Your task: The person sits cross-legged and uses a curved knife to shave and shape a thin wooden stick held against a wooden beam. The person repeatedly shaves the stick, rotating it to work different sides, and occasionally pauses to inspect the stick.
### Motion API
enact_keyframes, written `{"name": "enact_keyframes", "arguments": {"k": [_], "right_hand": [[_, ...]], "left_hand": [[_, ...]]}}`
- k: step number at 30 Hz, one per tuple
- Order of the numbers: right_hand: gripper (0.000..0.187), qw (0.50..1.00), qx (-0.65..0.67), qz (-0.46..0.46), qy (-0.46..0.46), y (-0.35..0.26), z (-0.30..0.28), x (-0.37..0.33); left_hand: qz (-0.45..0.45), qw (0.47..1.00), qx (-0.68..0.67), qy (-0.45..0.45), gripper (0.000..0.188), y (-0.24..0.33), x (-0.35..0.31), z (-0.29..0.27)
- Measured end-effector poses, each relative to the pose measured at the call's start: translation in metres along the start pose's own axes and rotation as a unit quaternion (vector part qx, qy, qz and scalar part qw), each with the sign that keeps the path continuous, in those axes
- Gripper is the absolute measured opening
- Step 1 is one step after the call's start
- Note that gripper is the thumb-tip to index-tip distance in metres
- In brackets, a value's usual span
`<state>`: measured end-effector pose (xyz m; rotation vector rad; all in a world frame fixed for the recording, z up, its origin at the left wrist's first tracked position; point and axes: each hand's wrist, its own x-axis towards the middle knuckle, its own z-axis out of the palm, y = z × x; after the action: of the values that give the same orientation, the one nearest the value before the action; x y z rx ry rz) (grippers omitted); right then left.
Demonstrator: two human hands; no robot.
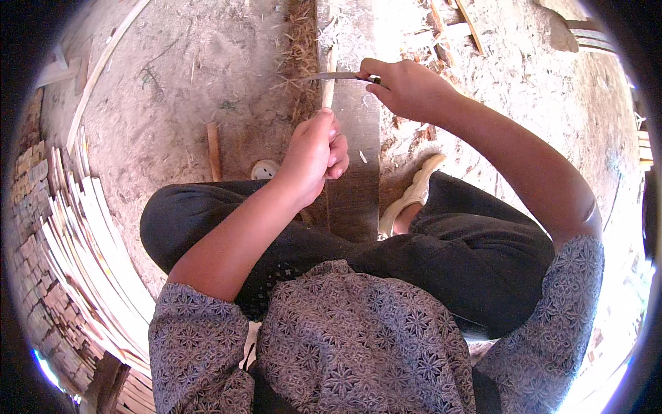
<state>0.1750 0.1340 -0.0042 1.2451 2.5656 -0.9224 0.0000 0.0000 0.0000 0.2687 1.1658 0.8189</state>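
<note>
One pale wooden stick (328,95) ran lengthwise over the left edge of one broad plank (355,200), pointing toward the plank's far end; whether it touched the wood below could not be told. The person's left hand (316,148) was closed in a fist around its near part. One knife (341,75) crossed the stick just beyond that fist, its slim blade reaching past the plank's left edge. The right hand (414,90), beyond the plank's right edge, had its fingers curled around the handle, thumb and forefinger pressed on it.

Curled shavings (301,41), too many to count, lay along the left edge toward the far end, and one small pale chip (363,157) lay on the plank itself. Two pale shoes showed: one shoe (414,196) beside the right edge, the other (265,169) left of the plank, partly hidden by one of two dark trouser legs (469,241). Farther left, one short brown piece of wood (214,152) lay on the ground, with many long strips (93,241) beyond it.
</note>
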Motion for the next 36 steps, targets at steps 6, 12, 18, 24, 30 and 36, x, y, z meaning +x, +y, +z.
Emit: {"name": "enact_keyframes", "arguments": {"k": [6,12,18,24,30,36], "right_hand": [[0.025,1.0,-0.02,0.009,0.008,0.001,-0.022,-0.018],[0.028,0.993,-0.099,-0.029,0.056,0.018,0.003,0.012],[0.024,0.996,-0.069,0.057,0.014,0.034,-0.006,0.034],[0.024,0.999,0.011,-0.001,-0.039,-0.007,-0.017,-0.03],[0.028,0.994,-0.088,-0.052,0.033,0.01,0.011,0.031],[0.026,0.996,-0.065,-0.049,0.026,-0.002,0.004,0.021]], "left_hand": [[0.04,0.999,0.025,-0.003,0.038,0.005,0.007,0.007],[0.026,0.998,0.052,0.007,0.038,0.003,0.002,0.01],[0.019,0.998,0.064,0.018,0.038,0.008,-0.006,0.009],[0.039,0.98,0.187,0.055,0.041,-0.003,-0.003,0.0],[0.056,0.968,0.239,0.059,0.046,-0.004,0.003,0.004],[0.048,0.977,0.196,0.065,0.045,0.0,-0.002,0.002]]}}
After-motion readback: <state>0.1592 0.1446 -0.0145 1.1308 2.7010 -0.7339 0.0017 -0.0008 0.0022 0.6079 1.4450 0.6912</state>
